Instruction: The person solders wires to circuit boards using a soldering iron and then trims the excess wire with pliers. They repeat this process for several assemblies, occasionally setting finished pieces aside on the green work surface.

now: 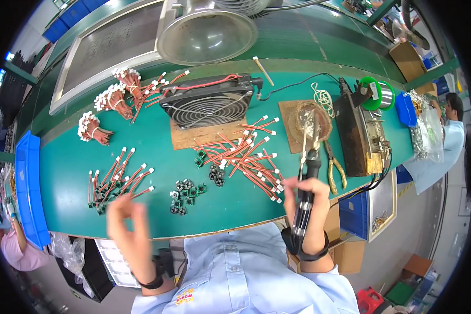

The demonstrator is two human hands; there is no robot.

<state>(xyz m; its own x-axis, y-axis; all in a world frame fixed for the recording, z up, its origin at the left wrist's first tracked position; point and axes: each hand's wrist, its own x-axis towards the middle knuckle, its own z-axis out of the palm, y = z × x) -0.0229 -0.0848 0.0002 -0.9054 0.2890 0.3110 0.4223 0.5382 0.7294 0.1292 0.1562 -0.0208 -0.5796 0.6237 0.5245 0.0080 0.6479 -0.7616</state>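
My right hand (316, 196) is closed round the dark handle of a soldering iron (301, 213). Its far end reaches over a round, crusted dish (323, 124) on a brown board (288, 116); whether the tip touches the dish is unclear. My left hand (126, 225) is blurred at the front edge of the green bench, and its grip is hard to read. Just beyond it lie small green circuit boards with red-and-white wires (112, 186) attached. In the middle are a group of small boards with black parts (186, 194) and a pile of loose wires with white connectors (248, 157).
A black fan (209, 104) stands on a wooden board at the back. Bundled wires (94, 130) lie to its left. Yellow-handled pliers (335, 170), a dark metal box (353, 136) and a green solder spool (378, 93) are at right. A blue bin (30, 188) borders the left edge.
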